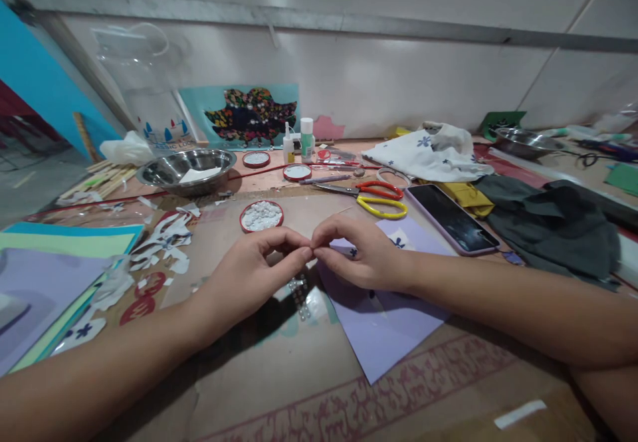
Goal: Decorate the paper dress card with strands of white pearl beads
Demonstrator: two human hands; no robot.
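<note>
My left hand (264, 266) and my right hand (361, 252) meet at the fingertips above the table, each closed in a pinch. Whatever lies between the fingertips is too small to make out. Under my right hand lies a purple sheet (383, 335) bearing small dark blue flower shapes. A short strip of shiny beads (300, 299) rests on the table just below the meeting fingers. Behind my left hand stands a red-rimmed lid (262, 216) filled with whitish beads or pieces. Scissors (369, 197) with one red and one yellow handle lie beyond my right hand.
A phone (451, 219) lies right of the scissors. Glue bottles (307, 139) and a steel bowl (187, 169) stand at the back. Coloured sheets (54, 262) and white fabric scraps (164, 239) are at left; dark cloth (548, 222) and flowered white cloth (431, 153) at right.
</note>
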